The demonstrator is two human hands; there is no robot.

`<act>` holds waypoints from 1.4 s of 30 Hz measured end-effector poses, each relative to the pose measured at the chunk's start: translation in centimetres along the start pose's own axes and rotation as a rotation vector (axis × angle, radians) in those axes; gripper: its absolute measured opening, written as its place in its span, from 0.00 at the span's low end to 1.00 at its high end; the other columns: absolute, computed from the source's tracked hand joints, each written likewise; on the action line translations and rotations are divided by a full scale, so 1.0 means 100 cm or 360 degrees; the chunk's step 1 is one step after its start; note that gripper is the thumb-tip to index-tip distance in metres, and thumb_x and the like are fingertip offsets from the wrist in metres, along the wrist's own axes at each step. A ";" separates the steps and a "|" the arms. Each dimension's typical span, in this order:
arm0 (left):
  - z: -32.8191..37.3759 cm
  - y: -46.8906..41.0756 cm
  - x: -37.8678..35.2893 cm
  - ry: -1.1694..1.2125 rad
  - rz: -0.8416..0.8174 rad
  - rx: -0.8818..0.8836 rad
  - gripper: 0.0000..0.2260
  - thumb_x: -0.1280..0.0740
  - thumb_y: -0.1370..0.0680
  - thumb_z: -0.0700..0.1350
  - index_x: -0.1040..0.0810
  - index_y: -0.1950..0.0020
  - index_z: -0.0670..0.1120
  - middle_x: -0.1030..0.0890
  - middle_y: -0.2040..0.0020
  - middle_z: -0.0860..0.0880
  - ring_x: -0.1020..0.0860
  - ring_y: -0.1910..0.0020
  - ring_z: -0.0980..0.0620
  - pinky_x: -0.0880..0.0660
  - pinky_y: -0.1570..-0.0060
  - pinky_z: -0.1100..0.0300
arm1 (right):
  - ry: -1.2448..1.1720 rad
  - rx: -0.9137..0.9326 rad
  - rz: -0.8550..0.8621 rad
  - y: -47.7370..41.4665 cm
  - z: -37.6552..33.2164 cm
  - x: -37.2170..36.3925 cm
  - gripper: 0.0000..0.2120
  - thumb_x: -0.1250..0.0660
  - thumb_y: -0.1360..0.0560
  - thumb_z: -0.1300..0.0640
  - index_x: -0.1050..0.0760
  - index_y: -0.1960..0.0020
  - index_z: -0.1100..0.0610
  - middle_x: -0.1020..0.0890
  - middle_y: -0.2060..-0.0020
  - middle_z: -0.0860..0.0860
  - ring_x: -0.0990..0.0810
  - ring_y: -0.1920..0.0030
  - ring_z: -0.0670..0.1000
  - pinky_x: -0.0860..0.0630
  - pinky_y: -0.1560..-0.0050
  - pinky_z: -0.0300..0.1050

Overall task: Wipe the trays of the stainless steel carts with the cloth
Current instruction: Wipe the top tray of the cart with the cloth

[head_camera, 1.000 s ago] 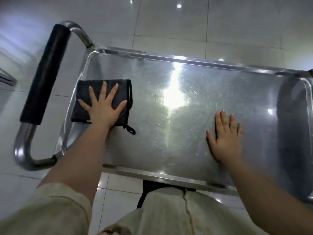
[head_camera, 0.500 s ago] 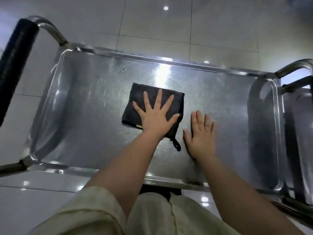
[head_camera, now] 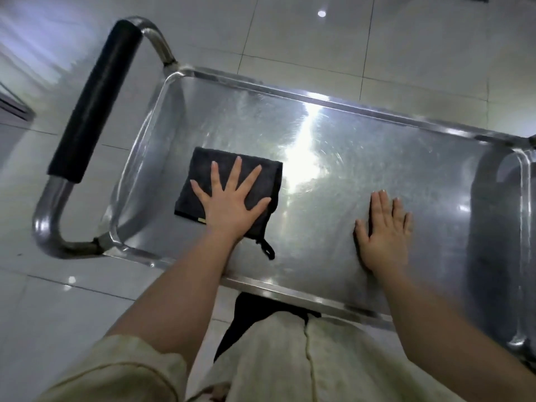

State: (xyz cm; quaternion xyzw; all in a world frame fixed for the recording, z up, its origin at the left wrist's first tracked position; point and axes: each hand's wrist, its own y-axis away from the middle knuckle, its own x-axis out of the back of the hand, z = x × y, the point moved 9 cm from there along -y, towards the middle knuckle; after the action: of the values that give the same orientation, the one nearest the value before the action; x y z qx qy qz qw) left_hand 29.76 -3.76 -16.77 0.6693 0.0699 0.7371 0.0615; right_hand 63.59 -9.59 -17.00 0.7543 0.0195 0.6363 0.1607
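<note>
A folded dark grey cloth (head_camera: 200,181) lies on the left half of the stainless steel cart tray (head_camera: 348,158). My left hand (head_camera: 232,201) presses flat on the cloth with its fingers spread. A black loop on the cloth's corner trails toward the near rim. My right hand (head_camera: 384,227) rests flat on the bare tray to the right, fingers together, apart from the cloth.
The cart's push handle with a black foam grip (head_camera: 92,103) curves round the tray's left end. A second steel rim (head_camera: 530,198) shows at the right edge. White floor tiles (head_camera: 319,39) surround the cart. My light clothing fills the bottom of the view.
My left hand has slid the cloth back to the left, away from my right hand, after sweeping it rightward to the tray's middle. My right hand has stayed flat on the tray.
</note>
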 end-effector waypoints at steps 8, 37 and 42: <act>-0.122 0.015 0.011 0.0037 -0.0075 0.0249 0.32 0.57 0.27 0.76 0.58 0.25 0.71 0.57 0.20 0.58 0.62 0.22 0.41 0.62 0.33 0.26 | -0.0012 -0.0004 0.0031 0.001 -0.003 0.003 0.33 0.54 0.22 0.41 0.52 0.20 0.53 0.51 0.20 0.49 0.55 0.21 0.56 0.59 0.23 0.56; -0.029 0.057 -0.006 -0.0031 -0.0076 0.0070 0.31 0.60 0.28 0.76 0.61 0.26 0.72 0.59 0.20 0.58 0.62 0.22 0.39 0.61 0.34 0.24 | -0.0027 0.0059 0.0000 0.003 0.001 0.002 0.32 0.58 0.21 0.41 0.56 0.20 0.51 0.54 0.20 0.47 0.59 0.21 0.54 0.61 0.23 0.57; -0.134 0.065 0.003 0.0046 -0.0103 0.0361 0.31 0.58 0.28 0.76 0.63 0.28 0.74 0.59 0.20 0.59 0.62 0.22 0.40 0.60 0.34 0.24 | -0.0027 0.0047 0.0014 0.002 -0.001 0.003 0.33 0.56 0.22 0.41 0.53 0.20 0.53 0.52 0.20 0.49 0.56 0.21 0.56 0.60 0.24 0.58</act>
State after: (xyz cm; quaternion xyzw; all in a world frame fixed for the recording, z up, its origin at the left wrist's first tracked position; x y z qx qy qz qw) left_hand 16.39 -10.41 -16.49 0.6588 0.1752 0.7316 0.0082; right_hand 63.57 -9.66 -16.66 0.7619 0.0242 0.6303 0.1469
